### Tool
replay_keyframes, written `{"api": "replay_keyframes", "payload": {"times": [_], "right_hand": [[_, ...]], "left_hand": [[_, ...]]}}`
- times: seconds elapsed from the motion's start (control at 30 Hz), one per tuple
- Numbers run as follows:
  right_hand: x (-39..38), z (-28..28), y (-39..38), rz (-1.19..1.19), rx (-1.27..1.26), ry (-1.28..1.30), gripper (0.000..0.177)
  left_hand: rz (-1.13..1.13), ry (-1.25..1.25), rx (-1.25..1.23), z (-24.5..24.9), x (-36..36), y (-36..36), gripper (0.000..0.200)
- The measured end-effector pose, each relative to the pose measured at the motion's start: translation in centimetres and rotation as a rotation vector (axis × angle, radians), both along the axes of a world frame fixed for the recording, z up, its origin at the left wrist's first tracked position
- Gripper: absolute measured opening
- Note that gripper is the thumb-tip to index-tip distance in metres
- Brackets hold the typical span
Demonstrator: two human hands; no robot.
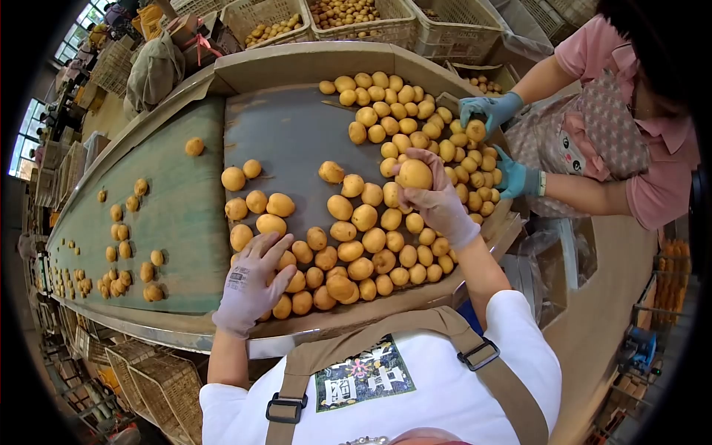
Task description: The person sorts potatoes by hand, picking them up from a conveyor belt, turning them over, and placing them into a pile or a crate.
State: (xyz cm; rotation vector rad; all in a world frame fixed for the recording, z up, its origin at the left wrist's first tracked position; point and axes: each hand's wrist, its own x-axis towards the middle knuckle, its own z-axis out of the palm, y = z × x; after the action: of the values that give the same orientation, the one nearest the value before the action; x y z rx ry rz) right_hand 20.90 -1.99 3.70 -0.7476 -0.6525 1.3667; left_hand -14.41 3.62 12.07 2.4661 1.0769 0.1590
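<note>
Hands: two pale-gloved hands of the wearer are counted; two blue-gloved hands (491,110) of a co-worker are seen at the far right.
Potatoes: one held potato (414,174) is counted; the loose potatoes (363,245) are too many to be counted.
Crates: at least three crates (356,22) are seen at the far edge.
Look: the held potato is oval, smooth and yellow-tan.
Axis: its long axis is laid roughly left to right; its ends look alike.
Place: it is lifted above the heap on the table (297,133), right of centre.
Right hand (439,206): fingers are curled around the held potato.
Left hand (251,285): it is laid spread flat on near-left loose potatoes.
</note>
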Motion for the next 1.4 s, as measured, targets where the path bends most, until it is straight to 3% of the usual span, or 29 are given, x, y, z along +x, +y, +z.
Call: {"api": "replay_keyframes", "payload": {"times": [0.07, 0.17, 0.23, 0.37, 0.4, 0.5, 0.57, 0.63, 0.7, 0.77, 0.83, 0.87, 0.97, 1.0, 1.03, 1.07, 1.13, 1.2, 1.27, 1.37, 1.4], "right_hand": [[0.2, -0.7, 0.7, 0.009, 0.007, 0.108, 0.03], [0.0, 0.6, 1.8, -0.068, -0.154, 0.052, 0.028], [-1.2, 3.7, 3.0, -0.179, 0.126, -0.432, 0.029], [2.0, 14.1, 5.5, -0.651, 1.077, -1.774, 0.027], [4.6, 15.2, 7.1, -0.727, 1.039, -1.867, 0.032], [17.6, 15.0, 13.0, -0.941, 0.239, -1.684, 0.056], [21.5, 12.5, 13.4, -1.406, 0.192, -2.158, 0.059], [15.3, 12.3, 10.4, -0.859, 0.303, -1.749, 0.062], [10.3, 8.0, 7.8, -0.241, 0.147, -1.543, 0.057], [5.5, 3.1, 4.2, 0.098, 0.156, -1.677, 0.049], [4.2, 1.5, 2.9, 0.397, -0.142, -1.801, 0.044], [5.7, -0.5, 3.5, 0.35, -0.113, -1.671, 0.042], [3.1, 2.8, 5.9, 0.09, -0.302, -1.801, 0.037], [1.1, 5.1, 6.6, 0.066, -0.22, -1.647, 0.031], [-0.1, 3.6, 7.3, 0.023, -0.14, -1.532, 0.028], [-1.8, 2.9, 8.5, 0.149, -0.167, -1.662, 0.03], [-4.9, 1.6, 8.7, 0.101, -0.067, -1.872, 0.031], [-5.4, 0.3, 10.0, 0.185, -0.13, -1.91, 0.031], [-5.4, 0.5, 9.5, 0.299, -0.175, -1.859, 0.031], [-5.2, 3.0, 7.9, 0.19, -0.363, -1.658, 0.034], [-4.8, 2.8, 8.0, 0.179, -0.318, -1.594, 0.036]], "left_hand": [[0.005, -0.022, 0.006, 0.3, 0.1, 0.1, 0.048], [0.008, -0.011, 0.005, 0.5, 0.1, 0.1, 0.048], [-0.003, 0.001, -0.037, 0.6, 0.3, 0.1, 0.05], [-0.034, -0.009, -0.024, 0.5, 0.2, -0.1, 0.049], [-0.032, -0.015, -0.024, 0.5, 0.2, -0.2, 0.048], [-0.027, -0.006, -0.01, 1.2, 0.1, -0.5, 0.049], [-0.032, -0.005, 0.012, 2.0, 0.1, -0.5, 0.048], [-0.044, -0.012, 0.038, 1.8, 0.2, -0.5, 0.049], [-0.048, 0.024, 0.03, 1.8, 0.3, -0.5, 0.051], [-0.074, 0.014, 0.018, 1.2, -0.1, -0.4, 0.049], [-0.08, 0.052, 0.01, 1.1, -0.4, -0.3, 0.049], [-0.085, 0.06, 0.013, 1.1, -0.4, -0.1, 0.049], [-0.102, 0.054, 0.011, 1.5, 0.0, 0.1, 0.049], [-0.112, 0.043, 0.016, 1.4, 0.0, 0.0, 0.049], [-0.116, 0.048, 0.005, 1.3, 0.0, 0.0, 0.05], [-0.119, 0.053, -0.004, 1.2, 0.0, 0.0, 0.05], [-0.097, 0.062, -0.027, 1.3, -0.2, 0.0, 0.051], [-0.076, 0.057, -0.022, 1.5, -0.5, 0.0, 0.051], [-0.068, 0.06, 0.013, 2.0, -0.6, 0.0, 0.052], [-0.067, -0.01, -0.018, 2.2, -0.2, 0.0, 0.052], [-0.082, -0.04, -0.029, 2.3, -0.1, 0.0, 0.052]]}}
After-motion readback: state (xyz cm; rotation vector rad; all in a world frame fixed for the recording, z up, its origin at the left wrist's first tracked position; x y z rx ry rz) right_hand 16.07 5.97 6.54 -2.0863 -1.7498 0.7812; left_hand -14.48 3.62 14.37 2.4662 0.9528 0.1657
